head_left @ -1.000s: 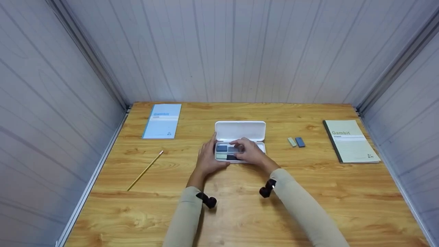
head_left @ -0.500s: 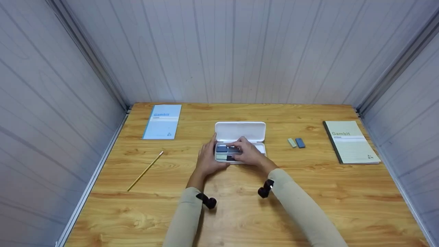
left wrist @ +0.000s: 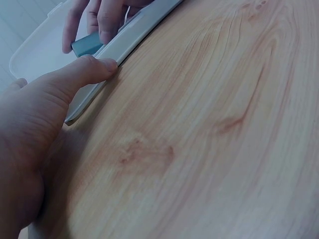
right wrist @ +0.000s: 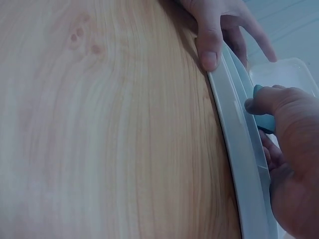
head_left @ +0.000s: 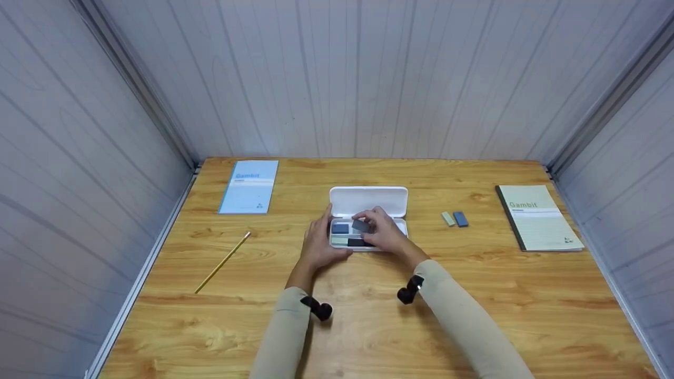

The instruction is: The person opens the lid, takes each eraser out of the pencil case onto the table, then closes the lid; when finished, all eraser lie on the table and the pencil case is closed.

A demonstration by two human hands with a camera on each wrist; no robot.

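Observation:
A white pencil case (head_left: 368,202) lies with its lid raised at the middle of the table. My left hand (head_left: 318,243) holds its left end, thumb along the front edge and fingers beside the left side. My right hand (head_left: 388,232) pinches a dark grey eraser (head_left: 361,226), tilted above the back row of compartments; this eraser (left wrist: 85,45) shows between the fingertips in the left wrist view. Inside the case sit a blue eraser (head_left: 340,228) at back left, a pale green eraser (head_left: 339,240) at front left and a black eraser (head_left: 356,242) beside it. My right hand hides part of the case's right side.
Right of the case lie a small green eraser (head_left: 448,218) and a blue eraser (head_left: 461,219). A pencil (head_left: 222,262) rests at left. One blue-spined notebook (head_left: 247,195) lies back left, another dark-spined notebook (head_left: 542,226) at right. Panel walls (head_left: 337,79) enclose the table.
The dark grey eraser, earlier lying in the back compartment under my right fingers, is now lifted and tilted in their pinch. My left hand has stayed on the pencil case.

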